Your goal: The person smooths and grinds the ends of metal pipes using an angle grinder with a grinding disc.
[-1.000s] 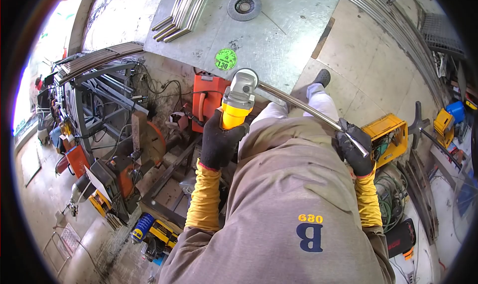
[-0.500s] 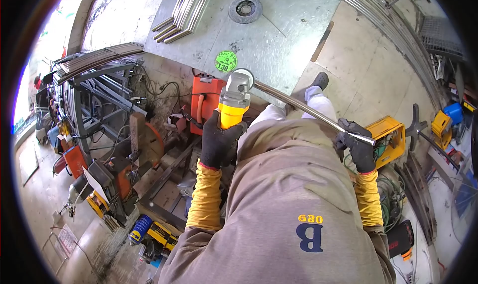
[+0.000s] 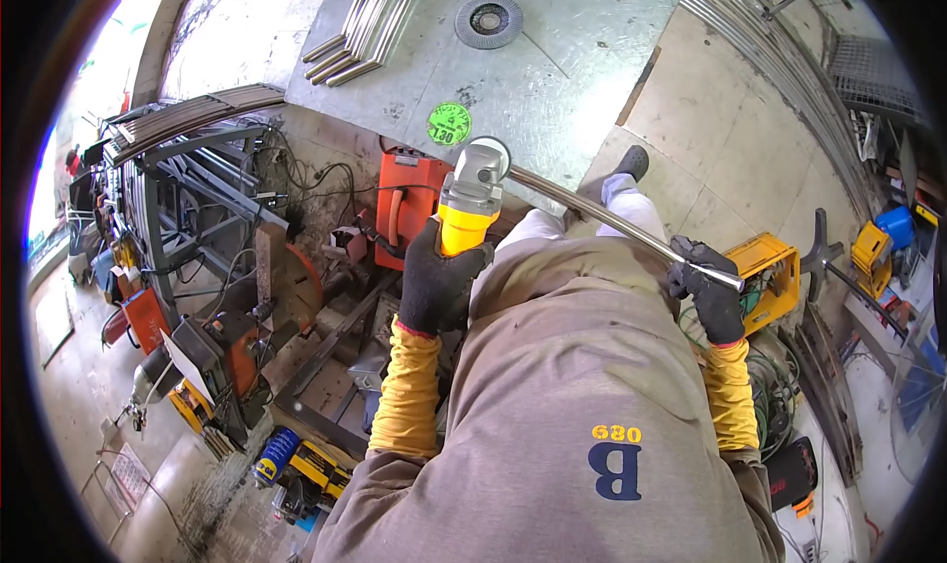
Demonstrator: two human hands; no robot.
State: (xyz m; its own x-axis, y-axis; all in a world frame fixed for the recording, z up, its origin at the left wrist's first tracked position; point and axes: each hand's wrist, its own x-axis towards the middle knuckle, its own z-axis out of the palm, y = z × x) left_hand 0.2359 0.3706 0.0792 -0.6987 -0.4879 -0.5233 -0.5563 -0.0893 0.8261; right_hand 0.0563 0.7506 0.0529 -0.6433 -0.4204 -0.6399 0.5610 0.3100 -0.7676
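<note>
My left hand (image 3: 440, 279), in a black glove with a yellow sleeve, is wrapped round the yellow body of an angle grinder (image 3: 472, 203). The grinder's grey head points up toward the table edge, and its disc meets the far end of a metal tube (image 3: 592, 211). My right hand (image 3: 706, 279), gloved in black too, is closed on the tube's near end, which sticks out a little past the fingers. The shiny tube slopes from the table edge down to the right, across in front of my body.
On the metal table (image 3: 552, 99) lie several cut tubes (image 3: 367, 30), a flap disc (image 3: 488, 20) and a green round label (image 3: 449, 123). An orange machine (image 3: 406, 203) stands below its edge. A yellow case (image 3: 769, 277) is at right, a metal rack (image 3: 197, 203) at left.
The grinder has shifted slightly to the right along the tube's far end. My right hand and the tube stay nearly in place.
</note>
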